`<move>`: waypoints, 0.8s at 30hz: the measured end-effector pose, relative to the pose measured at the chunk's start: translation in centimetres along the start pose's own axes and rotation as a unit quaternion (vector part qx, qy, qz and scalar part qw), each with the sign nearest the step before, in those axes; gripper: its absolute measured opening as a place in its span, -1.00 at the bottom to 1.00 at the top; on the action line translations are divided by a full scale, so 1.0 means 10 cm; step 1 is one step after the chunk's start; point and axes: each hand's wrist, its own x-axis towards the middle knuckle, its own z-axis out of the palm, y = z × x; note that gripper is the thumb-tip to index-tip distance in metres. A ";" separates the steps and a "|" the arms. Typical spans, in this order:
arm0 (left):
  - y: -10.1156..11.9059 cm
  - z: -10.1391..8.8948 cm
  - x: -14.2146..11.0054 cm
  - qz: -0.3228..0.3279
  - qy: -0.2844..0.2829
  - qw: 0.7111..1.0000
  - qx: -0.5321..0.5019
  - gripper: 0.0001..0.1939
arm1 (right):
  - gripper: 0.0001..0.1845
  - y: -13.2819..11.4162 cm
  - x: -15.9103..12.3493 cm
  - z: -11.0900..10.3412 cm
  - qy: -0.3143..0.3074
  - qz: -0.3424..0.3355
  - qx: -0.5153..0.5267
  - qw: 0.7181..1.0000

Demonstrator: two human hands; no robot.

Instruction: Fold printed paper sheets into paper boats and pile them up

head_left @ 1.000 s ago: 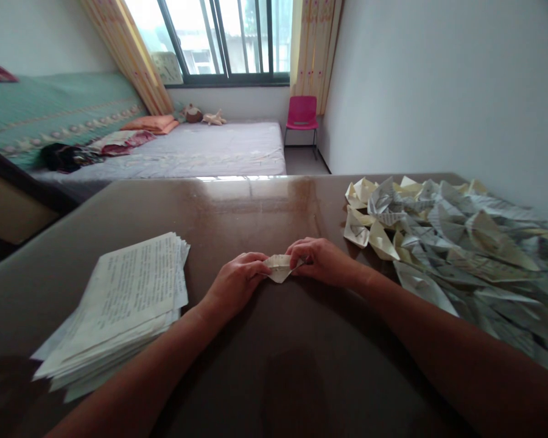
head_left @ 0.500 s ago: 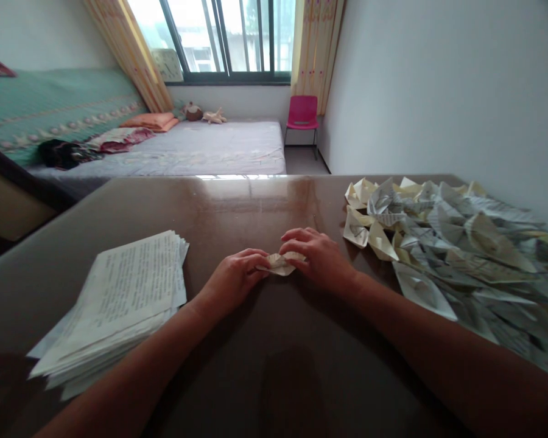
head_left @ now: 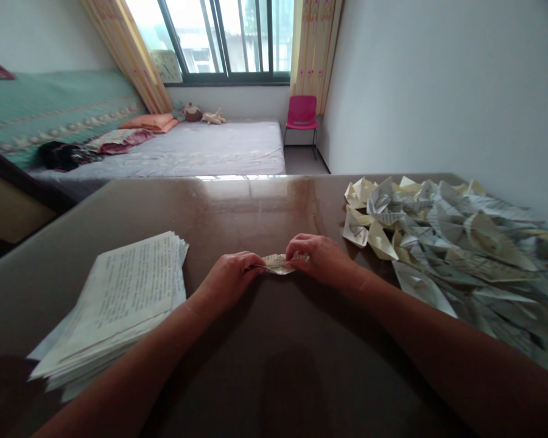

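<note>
Between my two hands is a small folded paper [head_left: 277, 263], printed with text, close above or on the brown table [head_left: 237, 340]; whether it touches the surface I cannot tell. My left hand [head_left: 235, 274] pinches its left end between thumb and fingers. At its right end, the fingers of my right hand [head_left: 319, 258] are closed on the paper too, hiding part of it. Its exact folded shape is partly covered by the fingertips.
A stack of printed sheets [head_left: 128, 286] lies at the left of the table. Many folded paper boats [head_left: 438, 243] are heaped on the right, near my right forearm. Beyond the table's far edge are a bed [head_left: 237, 143] and a pink chair [head_left: 302, 114].
My right hand's raised, spread fingers have come down and closed on the paper's right end. The left fingers have slid slightly left along it, and more of its middle shows.
</note>
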 end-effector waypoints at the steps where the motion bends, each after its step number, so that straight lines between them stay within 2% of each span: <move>1: 0.01 0.00 0.00 0.002 -0.003 1.000 0.006 -0.81 | -0.94 0.00 0.00 -0.01 -0.011 0.006 -0.006 1.000; 5: 0.04 0.04 -0.01 0.016 -0.012 1.000 0.015 -0.78 | -0.92 0.02 0.01 -0.02 -0.032 0.019 0.005 0.999; 8: 0.06 0.07 -0.02 0.021 -0.014 0.999 0.020 -0.78 | -0.92 0.01 0.01 0.00 -0.026 -0.010 0.011 1.000; 11: 0.06 0.08 -0.02 0.017 -0.008 0.999 0.027 -0.80 | -0.91 -0.02 -0.01 -0.01 -0.038 -0.049 -0.019 0.998; 16: 0.07 0.10 -0.01 0.005 -0.004 0.999 0.037 -0.81 | -0.88 -0.07 -0.03 -0.03 -0.049 -0.055 -0.059 0.996; 20: 0.05 0.11 -0.02 0.016 -0.003 0.999 0.040 -0.80 | -0.84 -0.13 -0.02 0.00 -0.055 -0.100 -0.088 0.990; 24: 0.00 0.13 -0.02 0.021 0.002 0.999 0.035 -0.80 | -0.77 -0.14 -0.03 0.05 -0.041 -0.098 -0.114 0.988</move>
